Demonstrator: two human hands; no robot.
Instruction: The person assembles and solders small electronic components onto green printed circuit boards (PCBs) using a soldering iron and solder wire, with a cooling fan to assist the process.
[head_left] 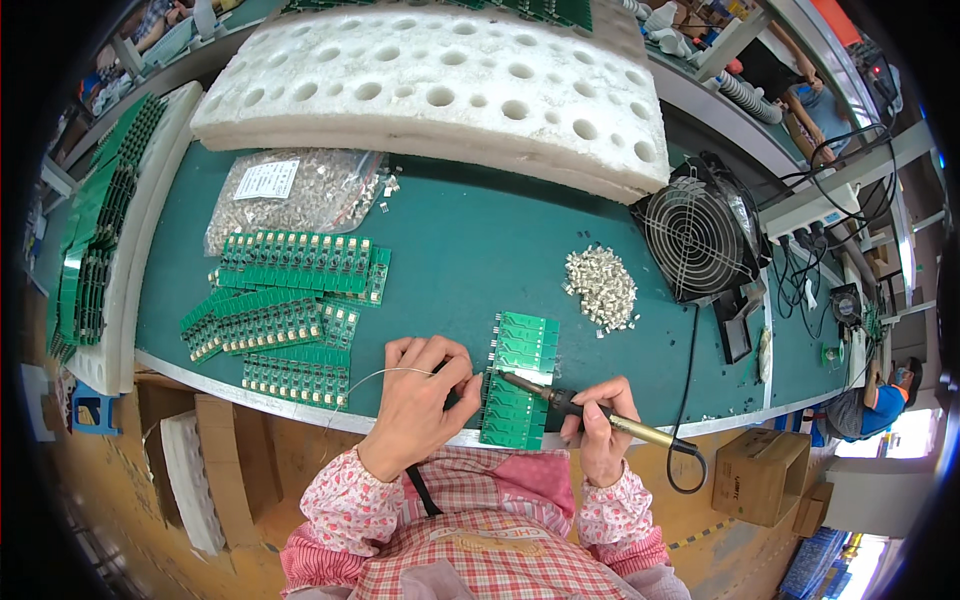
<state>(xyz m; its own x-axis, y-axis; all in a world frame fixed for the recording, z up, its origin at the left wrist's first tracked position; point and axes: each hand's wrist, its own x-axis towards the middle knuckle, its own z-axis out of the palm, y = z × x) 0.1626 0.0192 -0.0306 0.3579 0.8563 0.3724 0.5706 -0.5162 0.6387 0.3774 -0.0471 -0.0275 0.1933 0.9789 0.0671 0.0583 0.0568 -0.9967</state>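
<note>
A green circuit board panel [520, 343] lies at the front edge of the bench, pins along its left side. My right hand [604, 425] is closed round a soldering iron [632, 428], whose tip touches or hovers just over the panel's left edge. To the left of the panel, my left hand [425, 395] pinches a thin solder wire [378, 373] that trails off to the left. The fingertips of that hand are close to the panel's pins. Further left lie stacked boards [290, 262] fitted with small white connectors.
A pile of small connectors [600, 287] sits right of centre, before a black fan [692, 235]. A bag of connectors [290, 200] lies at the back left. White foam blocks [430, 75] stand behind and on the left. The iron's cord [690, 370] runs past the bench's front edge.
</note>
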